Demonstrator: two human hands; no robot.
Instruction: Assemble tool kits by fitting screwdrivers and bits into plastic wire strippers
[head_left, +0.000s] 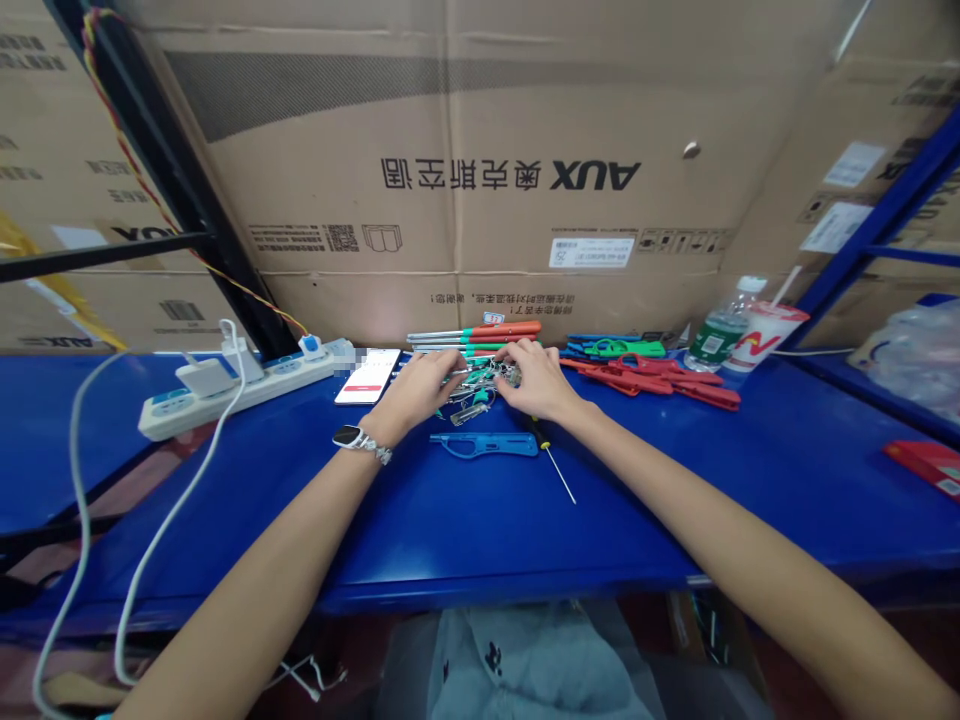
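My left hand (424,387) reaches into a pile of small green and metal parts (478,385) from the left, fingers bent and a little apart from the thumb. From the other side my right hand (541,380) touches the same pile, its thumb and fingers apart. Both hands are open around the parts; their fingertips are partly hidden. In front of the pile lies a blue plastic lighter casing (487,444). A screwdriver (553,458) with a black and yellow handle rests beside it, its handle partly behind the right wrist.
Behind the pile lie long orange-handled lighters (495,331). Red casings (660,382) and green and blue casings (619,347) sit at right, near a water bottle (716,335) and a paper cup (765,338). At left are a phone (367,377) and a power strip (247,390) with cables.
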